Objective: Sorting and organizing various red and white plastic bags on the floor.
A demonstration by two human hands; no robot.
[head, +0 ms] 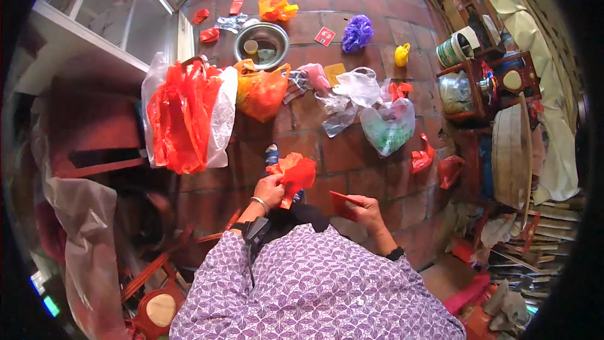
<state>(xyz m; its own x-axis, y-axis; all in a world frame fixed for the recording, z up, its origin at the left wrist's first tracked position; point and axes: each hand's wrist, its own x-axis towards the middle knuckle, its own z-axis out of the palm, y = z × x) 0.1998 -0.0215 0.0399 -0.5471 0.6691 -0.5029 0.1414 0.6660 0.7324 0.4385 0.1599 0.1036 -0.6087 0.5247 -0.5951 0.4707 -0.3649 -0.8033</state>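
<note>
Bunched in my left hand (270,192) is a red plastic bag (298,171), held before my body. My right hand (369,213) grips a flat red packet or card (343,205) by its edge, apart from the bag. On the tiled floor ahead lie an orange plastic bag (265,97), white plastic bags (359,86) and a clear bag with green print (389,127). A large bundle of red plastic bags (185,120), with white ones at its sides, hangs or rests at the left.
Farther off are a metal basin (281,42) holding a small cup, a purple plastic bag (357,34) and a small yellow bag (402,55). Red bags (423,155) lie at the right, near wooden stools and a round woven tray (512,158). A wooden chair (94,127) stands left.
</note>
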